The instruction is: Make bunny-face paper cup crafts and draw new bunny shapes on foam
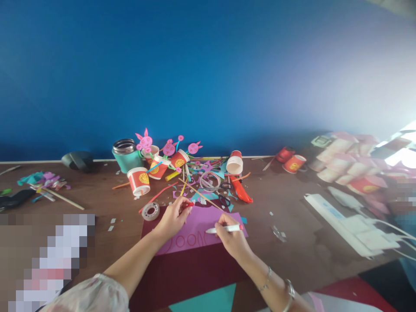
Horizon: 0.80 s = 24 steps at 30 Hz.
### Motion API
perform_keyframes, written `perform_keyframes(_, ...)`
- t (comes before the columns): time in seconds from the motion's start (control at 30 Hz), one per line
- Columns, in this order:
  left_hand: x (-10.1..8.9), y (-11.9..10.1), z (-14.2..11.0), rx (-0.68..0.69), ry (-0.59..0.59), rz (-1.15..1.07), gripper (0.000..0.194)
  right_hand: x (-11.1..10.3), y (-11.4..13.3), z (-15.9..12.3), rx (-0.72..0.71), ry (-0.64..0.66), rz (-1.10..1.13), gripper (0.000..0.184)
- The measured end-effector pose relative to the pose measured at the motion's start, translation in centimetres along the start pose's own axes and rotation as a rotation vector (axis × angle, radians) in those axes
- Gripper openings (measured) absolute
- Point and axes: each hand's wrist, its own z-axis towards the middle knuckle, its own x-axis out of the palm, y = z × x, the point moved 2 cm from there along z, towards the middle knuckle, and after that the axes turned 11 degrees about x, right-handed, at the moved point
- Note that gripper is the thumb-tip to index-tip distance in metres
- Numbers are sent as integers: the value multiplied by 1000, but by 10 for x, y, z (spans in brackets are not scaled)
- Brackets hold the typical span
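Note:
A sheet of purple paper (195, 221) lies on a dark red sheet (188, 268), with red circles and curved lines drawn along its near side. My right hand (227, 237) grips a white marker (231, 228) with a red end, its tip pointing left over the paper. At the paper's far left edge, my left hand (173, 219) pinches a small red marker cap (189, 204). Just left of that hand stands a roll of tape (151, 211). Beyond the paper, paper scraps and dark-handled scissors (224, 200) lie in a jumble.
Red paper cups (138, 181), some with pink paper animal figures (144, 143), stand near the wall beside a teal tumbler (126, 156). A white power strip (341, 225) with cables lies at the right. Stacked cups (352, 158) are behind it. Scraps (45, 180) lie far left.

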Motion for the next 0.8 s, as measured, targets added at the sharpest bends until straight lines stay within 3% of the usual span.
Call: perform_keyframes(0.8,0,2,0,-11,-4,-3,11,-4,6,-1,7,-2,31,15)
